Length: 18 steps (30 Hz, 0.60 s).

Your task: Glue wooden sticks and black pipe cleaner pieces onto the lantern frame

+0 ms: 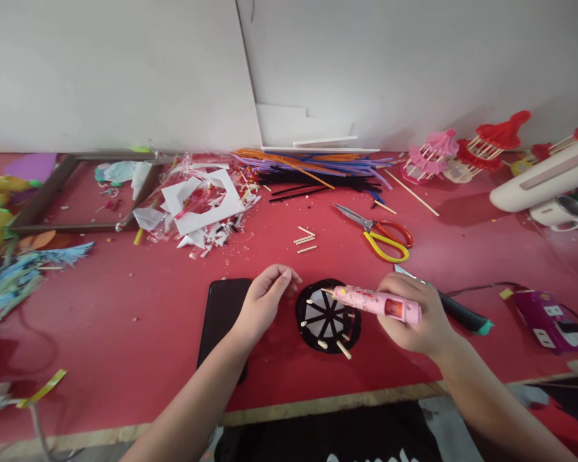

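Beyond the left hand (264, 296), scraps (118, 172) inside frame (67, 227)

A single head-worn camera looks forward and steeply down from above the near side of the red counter (149, 321), with the wearer's dark clothing (318, 433) at the bottom centre of the frame and the counter's front edge just above it. It sits close enough that both forearms come in from the lower part, bringing the left hand (264, 298) just left of centre and the right hand (432, 321) right of centre, yet its wide view reaches across the counter's depth to pale upright panels (125, 77) filling the top third.
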Each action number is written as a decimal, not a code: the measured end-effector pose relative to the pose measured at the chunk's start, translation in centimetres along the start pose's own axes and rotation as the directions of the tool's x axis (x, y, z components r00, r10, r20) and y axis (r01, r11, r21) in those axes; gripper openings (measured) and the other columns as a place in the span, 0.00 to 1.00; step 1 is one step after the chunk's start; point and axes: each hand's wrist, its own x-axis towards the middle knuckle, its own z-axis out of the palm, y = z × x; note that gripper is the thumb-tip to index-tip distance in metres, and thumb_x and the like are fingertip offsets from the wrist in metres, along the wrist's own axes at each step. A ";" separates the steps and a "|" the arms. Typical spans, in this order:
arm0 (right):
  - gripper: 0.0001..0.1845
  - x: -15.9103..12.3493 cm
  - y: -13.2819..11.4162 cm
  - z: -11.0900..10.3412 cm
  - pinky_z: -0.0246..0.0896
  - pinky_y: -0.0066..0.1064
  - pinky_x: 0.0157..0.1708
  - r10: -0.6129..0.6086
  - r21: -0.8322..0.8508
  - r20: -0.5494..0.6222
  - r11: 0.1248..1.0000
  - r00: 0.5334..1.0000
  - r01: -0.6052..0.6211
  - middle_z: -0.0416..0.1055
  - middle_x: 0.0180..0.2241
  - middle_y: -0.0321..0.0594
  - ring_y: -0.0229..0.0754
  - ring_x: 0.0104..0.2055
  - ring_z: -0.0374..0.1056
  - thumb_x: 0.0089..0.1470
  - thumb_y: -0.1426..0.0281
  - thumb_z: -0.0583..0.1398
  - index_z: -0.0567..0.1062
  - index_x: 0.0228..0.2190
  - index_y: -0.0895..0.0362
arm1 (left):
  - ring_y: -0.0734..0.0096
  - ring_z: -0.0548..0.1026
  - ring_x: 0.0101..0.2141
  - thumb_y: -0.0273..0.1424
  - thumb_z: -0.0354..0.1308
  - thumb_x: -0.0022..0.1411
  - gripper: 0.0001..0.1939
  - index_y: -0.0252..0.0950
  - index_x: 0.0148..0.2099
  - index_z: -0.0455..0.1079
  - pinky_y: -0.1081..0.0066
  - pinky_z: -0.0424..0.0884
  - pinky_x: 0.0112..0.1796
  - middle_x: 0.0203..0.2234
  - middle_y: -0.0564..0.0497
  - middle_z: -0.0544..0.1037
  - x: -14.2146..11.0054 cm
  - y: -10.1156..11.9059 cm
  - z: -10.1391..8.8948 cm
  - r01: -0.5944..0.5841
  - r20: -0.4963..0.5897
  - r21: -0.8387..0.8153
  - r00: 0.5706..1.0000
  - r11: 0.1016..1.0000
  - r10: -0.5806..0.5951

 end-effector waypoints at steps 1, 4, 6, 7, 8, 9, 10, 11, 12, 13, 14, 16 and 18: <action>0.09 0.0 0.0 0.0 0.51 0.29 0.23 0.002 0.003 0.001 1.000 1.000 -0.002 0.61 0.22 0.33 0.37 0.24 0.57 0.48 0.78 0.56 0.62 0.25 0.53 | 0.71 0.73 0.30 0.45 0.62 0.59 0.16 0.36 0.32 0.73 0.72 0.72 0.36 0.29 0.51 0.77 0.0 0.0 0.0 0.002 0.000 -0.002 1.000 1.000 -0.002; 0.09 -0.1 0.1 0.0 0.52 0.29 0.24 0.002 -0.001 0.006 1.000 1.000 -0.002 0.61 0.22 0.33 0.37 0.24 0.57 0.48 0.78 0.56 0.62 0.25 0.53 | 0.70 0.73 0.30 0.46 0.63 0.59 0.17 0.36 0.32 0.73 0.71 0.72 0.35 0.28 0.51 0.77 0.0 0.1 0.1 0.006 0.000 -0.006 1.000 1.000 -0.006; 0.08 -0.1 0.2 0.0 0.52 0.29 0.24 -0.004 -0.013 0.000 1.000 1.000 0.004 0.62 0.22 0.33 0.37 0.24 0.58 0.48 0.78 0.56 0.62 0.25 0.53 | 0.70 0.73 0.30 0.46 0.63 0.58 0.17 0.36 0.32 0.73 0.71 0.72 0.35 0.28 0.51 0.77 0.0 0.1 0.1 0.007 0.001 -0.008 1.000 1.000 -0.007; 0.08 -0.1 0.2 -0.1 0.52 0.29 0.24 -0.007 -0.017 -0.005 1.000 1.000 0.007 0.62 0.22 0.33 0.37 0.24 0.58 0.47 0.78 0.56 0.62 0.25 0.53 | 0.71 0.73 0.30 0.46 0.63 0.58 0.17 0.36 0.32 0.73 0.71 0.72 0.35 0.28 0.51 0.77 0.0 0.1 0.1 0.008 0.002 -0.009 1.000 1.000 -0.008; 0.08 0.0 0.1 -0.1 0.52 0.29 0.24 -0.011 -0.019 -0.010 1.000 1.000 0.010 0.62 0.22 0.33 0.37 0.24 0.57 0.48 0.78 0.56 0.62 0.25 0.53 | 0.71 0.73 0.30 0.46 0.63 0.58 0.17 0.36 0.32 0.73 0.72 0.72 0.36 0.28 0.51 0.77 0.0 0.1 0.1 0.009 0.005 -0.010 1.000 1.000 -0.009; 0.09 0.0 0.1 -0.1 0.52 0.29 0.23 -0.014 -0.022 -0.014 1.000 1.000 0.014 0.61 0.22 0.33 0.37 0.24 0.57 0.48 0.78 0.56 0.62 0.25 0.53 | 0.71 0.73 0.30 0.46 0.63 0.58 0.17 0.36 0.32 0.73 0.72 0.72 0.36 0.28 0.51 0.77 0.0 0.1 0.1 0.010 0.007 -0.012 1.000 1.000 -0.010; 0.09 0.1 0.1 -0.1 0.52 0.29 0.23 -0.017 -0.025 -0.017 1.000 1.000 0.017 0.61 0.21 0.33 0.37 0.24 0.57 0.48 0.78 0.56 0.62 0.25 0.53 | 0.71 0.73 0.30 0.46 0.63 0.58 0.17 0.36 0.32 0.73 0.72 0.72 0.36 0.28 0.51 0.77 0.0 0.1 0.0 0.010 0.009 -0.013 1.000 1.000 -0.010; 0.09 0.1 0.0 -0.1 0.52 0.29 0.23 -0.021 -0.029 -0.019 0.999 1.000 0.021 0.61 0.21 0.33 0.37 0.24 0.57 0.49 0.78 0.56 0.62 0.25 0.53 | 0.71 0.73 0.30 0.46 0.63 0.59 0.17 0.36 0.32 0.73 0.72 0.72 0.36 0.28 0.51 0.77 0.0 0.1 0.0 0.010 0.011 -0.013 1.000 1.000 -0.010; 0.09 0.2 0.0 -0.1 0.52 0.29 0.23 -0.025 -0.035 -0.020 0.999 0.999 0.024 0.61 0.21 0.33 0.37 0.24 0.57 0.49 0.78 0.56 0.62 0.25 0.53 | 0.70 0.73 0.30 0.46 0.63 0.59 0.17 0.36 0.32 0.73 0.72 0.72 0.36 0.28 0.51 0.77 0.0 0.1 0.0 0.010 0.011 -0.012 1.000 1.000 -0.010; 0.09 0.2 0.0 -0.1 0.52 0.29 0.23 -0.027 -0.040 -0.020 0.999 0.999 0.027 0.61 0.21 0.33 0.37 0.24 0.57 0.49 0.78 0.56 0.62 0.25 0.53 | 0.70 0.73 0.30 0.46 0.63 0.59 0.17 0.36 0.32 0.73 0.71 0.72 0.36 0.28 0.51 0.77 0.0 0.1 0.0 0.009 0.011 -0.011 1.000 1.000 -0.009; 0.09 0.2 0.0 -0.1 0.52 0.30 0.23 -0.030 -0.044 -0.019 0.999 0.999 0.029 0.61 0.21 0.33 0.37 0.24 0.57 0.50 0.78 0.56 0.62 0.25 0.53 | 0.70 0.73 0.30 0.46 0.63 0.59 0.17 0.36 0.32 0.73 0.71 0.72 0.36 0.28 0.50 0.77 0.0 0.1 0.0 0.009 0.011 -0.011 1.000 1.000 -0.009; 0.09 0.1 0.0 -0.2 0.52 0.30 0.23 -0.033 -0.043 -0.017 0.999 0.999 0.032 0.61 0.21 0.33 0.38 0.24 0.57 0.50 0.78 0.56 0.61 0.25 0.53 | 0.70 0.74 0.31 0.46 0.62 0.60 0.17 0.36 0.33 0.73 0.71 0.72 0.37 0.29 0.51 0.77 0.0 0.1 0.0 0.008 0.013 -0.008 1.000 1.000 -0.008; 0.10 0.1 0.0 -0.2 0.52 0.30 0.23 -0.029 -0.040 -0.017 0.999 0.999 0.028 0.60 0.21 0.33 0.37 0.24 0.57 0.50 0.78 0.55 0.61 0.24 0.53 | 0.70 0.74 0.31 0.46 0.62 0.60 0.17 0.36 0.33 0.73 0.71 0.72 0.37 0.29 0.51 0.77 0.0 0.1 0.0 0.006 0.014 -0.003 1.000 1.000 -0.006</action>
